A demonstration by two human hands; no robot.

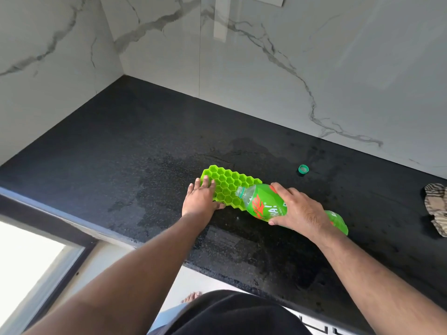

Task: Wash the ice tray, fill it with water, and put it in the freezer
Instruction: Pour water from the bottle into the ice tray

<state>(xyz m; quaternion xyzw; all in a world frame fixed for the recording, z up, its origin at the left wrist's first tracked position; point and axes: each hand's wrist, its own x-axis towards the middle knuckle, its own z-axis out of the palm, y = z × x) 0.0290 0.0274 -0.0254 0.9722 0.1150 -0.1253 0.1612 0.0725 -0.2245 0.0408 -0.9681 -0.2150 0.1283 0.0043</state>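
Note:
A bright green ice tray (229, 181) with honeycomb cells lies flat on the black counter (108, 146). My left hand (200, 200) rests on the tray's left end, fingers spread flat and pressing it down. My right hand (297, 209) grips a green plastic bottle (256, 201) around its middle. The bottle is tipped almost level, its uncapped mouth over the tray's right half. Its cap (303, 169) lies on the counter behind the bottle, to the right.
A wet patch spreads on the counter behind and left of the tray. A striped cloth (436, 209) is bunched at the right edge. White marble walls (266, 68) close the counter at the back and left. The counter's front edge runs near my body.

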